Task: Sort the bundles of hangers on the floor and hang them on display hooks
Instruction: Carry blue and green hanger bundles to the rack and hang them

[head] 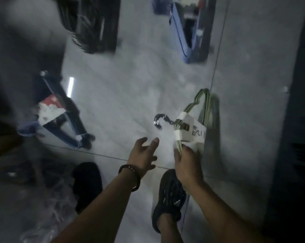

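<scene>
At lower centre a black shoe [169,200] stands on the glossy tiled floor [130,95]; above it the right hand [186,165] grips a green hanger bundle [190,130], held above the floor at centre right, and the left hand [143,155] beside it is spread, holding nothing; farther off, blurred, a blue hanger bundle [69,120] lies mid left

It's dim in here. The glossy floor [130,95] catches one bright strip of glare [70,86] well up and left of the left hand's fingers [154,142]. Past them everything smears with motion blur, and the corners darken.
</scene>
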`<state>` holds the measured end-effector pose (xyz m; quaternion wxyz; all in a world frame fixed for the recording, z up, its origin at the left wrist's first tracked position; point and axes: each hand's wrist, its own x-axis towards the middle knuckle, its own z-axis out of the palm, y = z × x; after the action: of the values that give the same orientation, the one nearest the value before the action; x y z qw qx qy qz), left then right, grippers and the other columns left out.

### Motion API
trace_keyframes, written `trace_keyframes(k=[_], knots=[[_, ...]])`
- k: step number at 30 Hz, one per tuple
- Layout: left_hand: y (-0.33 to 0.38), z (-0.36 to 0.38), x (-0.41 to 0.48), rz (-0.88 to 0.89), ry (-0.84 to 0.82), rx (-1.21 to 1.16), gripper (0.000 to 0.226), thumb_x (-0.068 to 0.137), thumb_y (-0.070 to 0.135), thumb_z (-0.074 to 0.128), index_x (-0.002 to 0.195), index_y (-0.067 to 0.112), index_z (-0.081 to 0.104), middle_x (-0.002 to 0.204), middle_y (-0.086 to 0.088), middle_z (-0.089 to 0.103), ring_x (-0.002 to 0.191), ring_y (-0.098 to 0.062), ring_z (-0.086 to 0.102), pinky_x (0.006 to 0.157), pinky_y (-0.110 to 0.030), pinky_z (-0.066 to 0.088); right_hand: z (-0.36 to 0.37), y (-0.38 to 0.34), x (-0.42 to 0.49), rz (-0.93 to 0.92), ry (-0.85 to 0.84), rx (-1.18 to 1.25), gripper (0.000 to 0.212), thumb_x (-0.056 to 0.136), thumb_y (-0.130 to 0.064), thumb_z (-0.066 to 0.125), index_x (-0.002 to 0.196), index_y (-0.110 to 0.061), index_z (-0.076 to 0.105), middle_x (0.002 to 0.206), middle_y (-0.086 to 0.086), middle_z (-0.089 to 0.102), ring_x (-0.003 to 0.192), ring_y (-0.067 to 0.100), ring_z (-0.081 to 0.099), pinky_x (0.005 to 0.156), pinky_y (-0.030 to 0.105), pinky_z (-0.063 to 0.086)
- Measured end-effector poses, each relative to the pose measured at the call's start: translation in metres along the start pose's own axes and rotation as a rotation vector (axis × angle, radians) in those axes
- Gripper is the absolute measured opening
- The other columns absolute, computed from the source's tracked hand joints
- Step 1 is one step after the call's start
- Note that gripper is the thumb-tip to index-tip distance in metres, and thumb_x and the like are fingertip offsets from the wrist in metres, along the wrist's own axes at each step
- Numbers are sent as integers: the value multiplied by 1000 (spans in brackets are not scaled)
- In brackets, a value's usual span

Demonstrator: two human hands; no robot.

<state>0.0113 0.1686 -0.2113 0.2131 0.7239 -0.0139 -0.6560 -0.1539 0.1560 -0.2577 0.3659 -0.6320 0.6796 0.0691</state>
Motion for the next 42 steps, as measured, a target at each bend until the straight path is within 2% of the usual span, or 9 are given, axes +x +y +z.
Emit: trace_keyframes(k=[7,11,15,19,22,31,34,38,42], knots=[[45,-121,-54,130,202,-585,7,104,12,57,109,16,60,102,-12,78,86,-30,77,87,-50,61,-11,-154,-59,-424,-159,-385,11,103,-32,55,107,-27,64,98,-5,68,81,14,68,71,30,56],[37,-203,-60,99,443,-791,16,104,-1,43,100,1,59,63,-14,62,60,-24,63,66,-48,64,6,-240,-73,-560,-216,-401,23,102,-43,49,97,-25,62,100,1,61,88,23,66,74,37,55],[2,-286,-28,24,555,-742,21,89,13,45,91,22,64,99,-25,69,89,-40,71,83,-63,61,12,-302,-82,-681,20,-62,23,96,-41,60,104,-20,64,109,1,54,101,21,59,79,32,55],[-6,-357,-6,46,558,-748,24,93,17,45,84,25,66,75,-15,66,91,-52,71,79,-69,59,48,-350,-44,-302,-76,-185,67,84,-44,77,136,-9,52,128,13,54,114,33,57,92,45,54],[19,-391,-9,71,559,-834,24,108,10,41,94,15,60,68,-16,59,77,-43,68,74,-67,60,104,-376,-8,-8,-547,77,31,94,-33,68,118,-13,65,97,6,74,84,29,73,78,47,61],[5,-417,85,-5,561,-854,14,89,0,68,100,8,65,104,-19,64,80,-27,65,61,-27,56,223,-408,62,-53,-471,-98,26,103,-38,51,121,-21,58,114,20,72,100,41,72,86,49,60],[-15,-403,114,-180,469,-444,68,69,30,80,129,2,64,124,-17,67,110,-30,66,92,-36,56,230,-407,81,-16,-612,-421,64,92,-56,62,137,-10,55,134,18,64,121,40,62,100,44,52],[-23,-374,143,-162,346,-498,39,84,14,79,121,6,69,116,-10,75,92,-19,68,61,-16,49,235,-389,99,60,-744,-238,58,78,-52,64,124,-15,68,115,13,73,102,33,70,93,50,60],[-25,-365,161,-136,446,-567,46,79,19,76,124,16,68,115,-2,76,96,-19,69,75,-22,51,244,-391,97,97,-810,-108,44,75,-36,63,117,-21,66,107,11,74,96,33,72,89,56,61]])
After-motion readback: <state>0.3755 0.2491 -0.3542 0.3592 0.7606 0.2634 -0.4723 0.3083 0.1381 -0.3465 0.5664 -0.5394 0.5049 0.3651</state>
